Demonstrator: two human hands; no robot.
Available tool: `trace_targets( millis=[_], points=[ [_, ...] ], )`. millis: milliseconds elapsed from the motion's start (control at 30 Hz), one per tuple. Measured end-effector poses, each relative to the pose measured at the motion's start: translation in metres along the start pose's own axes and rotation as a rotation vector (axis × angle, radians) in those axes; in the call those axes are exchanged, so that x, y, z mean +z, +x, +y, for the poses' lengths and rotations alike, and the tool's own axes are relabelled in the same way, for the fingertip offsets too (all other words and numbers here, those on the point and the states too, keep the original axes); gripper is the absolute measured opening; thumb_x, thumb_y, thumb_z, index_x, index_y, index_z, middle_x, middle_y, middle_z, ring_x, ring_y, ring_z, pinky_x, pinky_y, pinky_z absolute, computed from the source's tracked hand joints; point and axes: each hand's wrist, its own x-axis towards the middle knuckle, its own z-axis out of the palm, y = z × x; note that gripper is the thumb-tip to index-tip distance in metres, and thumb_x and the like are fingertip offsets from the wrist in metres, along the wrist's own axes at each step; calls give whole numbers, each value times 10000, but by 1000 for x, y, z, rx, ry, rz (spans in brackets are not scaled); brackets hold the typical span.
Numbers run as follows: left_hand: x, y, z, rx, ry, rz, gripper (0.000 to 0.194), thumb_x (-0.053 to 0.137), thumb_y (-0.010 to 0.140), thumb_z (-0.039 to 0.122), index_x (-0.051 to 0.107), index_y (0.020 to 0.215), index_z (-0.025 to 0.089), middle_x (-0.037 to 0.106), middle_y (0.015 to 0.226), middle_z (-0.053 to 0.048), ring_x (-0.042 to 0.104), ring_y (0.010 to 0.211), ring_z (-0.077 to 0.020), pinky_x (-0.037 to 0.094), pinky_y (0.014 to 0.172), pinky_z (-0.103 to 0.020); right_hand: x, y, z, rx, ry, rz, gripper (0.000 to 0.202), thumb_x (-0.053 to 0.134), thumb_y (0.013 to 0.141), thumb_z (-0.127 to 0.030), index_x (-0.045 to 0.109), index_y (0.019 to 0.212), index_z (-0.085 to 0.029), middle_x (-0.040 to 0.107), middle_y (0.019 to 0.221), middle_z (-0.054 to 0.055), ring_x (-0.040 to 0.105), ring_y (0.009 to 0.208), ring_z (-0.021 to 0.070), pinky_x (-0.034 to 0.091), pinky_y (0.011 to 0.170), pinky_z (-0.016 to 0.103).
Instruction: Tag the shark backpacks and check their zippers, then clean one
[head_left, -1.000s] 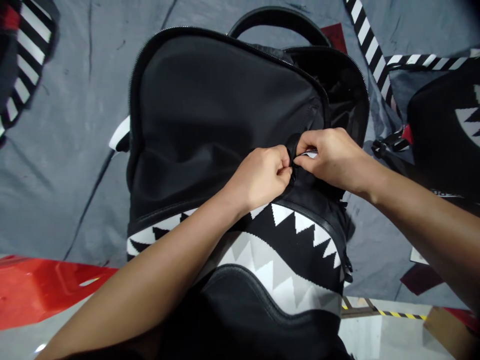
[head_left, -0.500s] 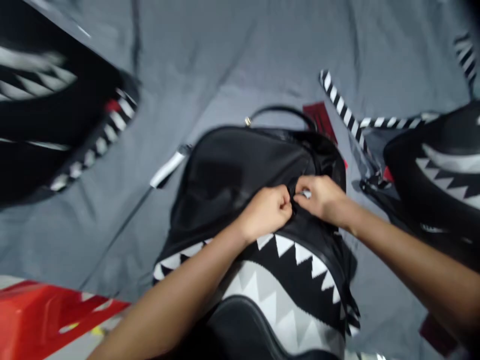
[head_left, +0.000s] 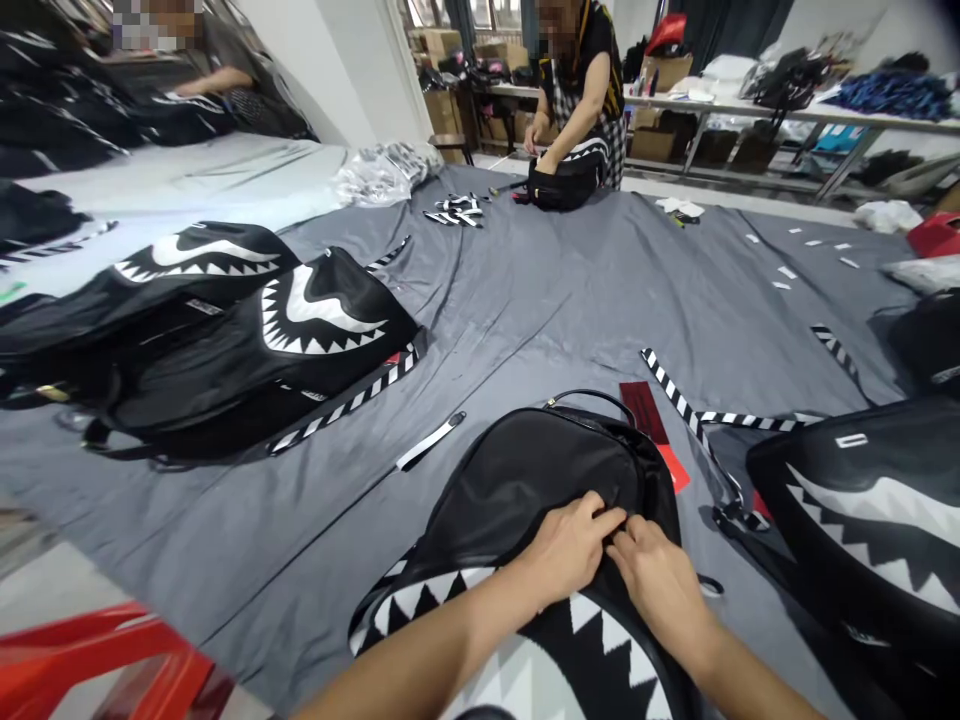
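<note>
A black backpack (head_left: 540, 455) with a white shark-mouth pattern lies in front of me on the grey cloth. My left hand (head_left: 574, 545) is closed, its fingers pinching at the black fabric above the teeth pattern. Right beside it, my right hand (head_left: 652, 570) is closed too, fingertips on the same spot of fabric. What the fingertips hold is too small and dark to make out. A dark red tag (head_left: 643, 412) lies by the backpack's top handle (head_left: 592, 395).
Black shark-mouth bags (head_left: 330, 310) lie at the left, another (head_left: 870, 500) at the right with striped straps. A white strap piece (head_left: 431, 443) is on the cloth. Red plastic (head_left: 112, 660) sits at lower left. Two people work across the table, one at a black bag (head_left: 562, 188).
The view has tilted up, bringing the far table and people into sight. My hands have come closer together, still on the same backpack; my right fingers now point more upward.
</note>
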Motion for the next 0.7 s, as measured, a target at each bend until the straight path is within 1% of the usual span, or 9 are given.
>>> trace_targets(
  millis=[100, 200, 267, 367, 467, 533, 600, 700],
  points=[
    [-16, 3, -10, 189, 195, -75, 212, 493, 903, 149, 626, 1042, 239, 567, 1061, -28, 574, 902, -176, 471, 694, -290, 7, -9, 2, -5, 95, -16, 206, 488, 930, -142, 685, 944, -200, 624, 901, 61, 620, 827, 212, 499, 656, 293],
    [-28, 6, -19, 359, 331, -77, 154, 519, 921, 166, 629, 1018, 213, 572, 1065, -36, 550, 929, -182, 441, 689, -301, 8, -13, 6, 38, 202, -12, 289, 462, 891, -73, 680, 1039, -193, 633, 952, 74, 633, 872, 221, 531, 740, 322],
    [-28, 8, -23, 407, 363, -48, 122, 508, 944, 201, 626, 974, 203, 583, 1069, -34, 543, 954, -180, 429, 722, -307, 7, -13, 7, 91, 248, 4, 292, 460, 880, -66, 672, 1043, -182, 638, 982, 89, 647, 891, 226, 537, 759, 331],
    [-23, 11, -27, 448, 367, 12, 117, 512, 956, 224, 623, 936, 191, 594, 1151, -30, 530, 1056, -178, 415, 783, -307, 6, -11, 7, 144, 252, 5, 247, 464, 887, -87, 661, 999, -183, 637, 965, 87, 665, 849, 223, 535, 713, 321],
    [-18, 14, -30, 535, 378, 68, 122, 519, 958, 223, 632, 931, 186, 594, 1224, -38, 447, 1251, -198, 395, 853, -315, 8, -7, 7, 145, 211, 6, 225, 442, 926, -125, 654, 976, -180, 635, 935, 86, 671, 775, 212, 523, 652, 305],
    [-19, 16, -32, 596, 383, 85, 141, 507, 964, 207, 636, 912, 187, 618, 1184, -33, 402, 1313, -198, 374, 905, -326, 11, -6, 8, 133, 187, 18, 240, 412, 953, -143, 651, 959, -175, 631, 912, 84, 670, 742, 207, 518, 631, 302],
    [-20, 17, -33, 642, 377, 98, 166, 488, 971, 190, 628, 883, 187, 641, 1107, -19, 432, 1284, -193, 362, 893, -322, 13, -7, 8, 124, 186, 28, 253, 396, 968, -155, 646, 944, -179, 624, 894, 78, 670, 734, 206, 520, 623, 301],
    [-23, 16, -34, 657, 367, 126, 164, 482, 974, 188, 601, 861, 184, 650, 1038, 1, 513, 1141, -185, 348, 778, -309, 14, -11, 9, 113, 258, 47, 250, 391, 977, -179, 637, 938, -198, 619, 917, 73, 673, 759, 200, 533, 647, 303]
  ],
)
